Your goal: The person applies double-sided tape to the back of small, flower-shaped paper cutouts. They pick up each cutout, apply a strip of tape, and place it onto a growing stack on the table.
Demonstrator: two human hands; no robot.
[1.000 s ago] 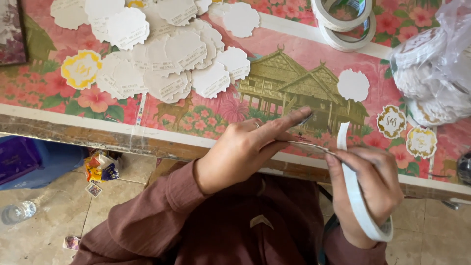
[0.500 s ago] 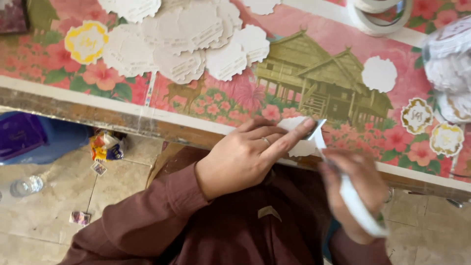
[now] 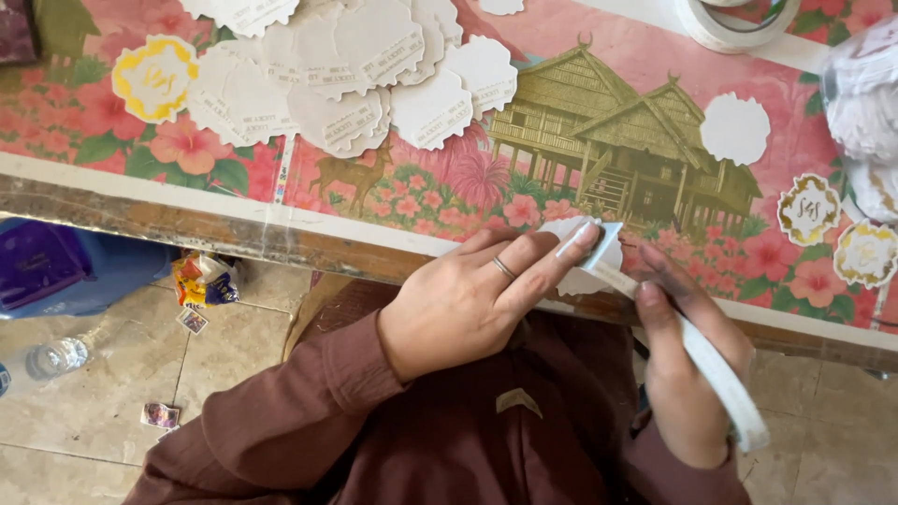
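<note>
1. Two hands meet at the near edge of the table [image 3: 140, 201], which wears a pink floral cloth printed with a wooden house.
2. I see my left hand [image 3: 468, 299], ring on one finger, with its fingers [image 3: 561, 251] pinched on a white scalloped paper cutout [image 3: 572, 245].
3. My right hand [image 3: 687, 374] has its fingers closed around a white roll of tape [image 3: 725, 393], whose strip runs up to touch the cutout.
4. A heap of white scalloped cutouts [image 3: 346, 75] lies well apart, farther back on the table.
</note>
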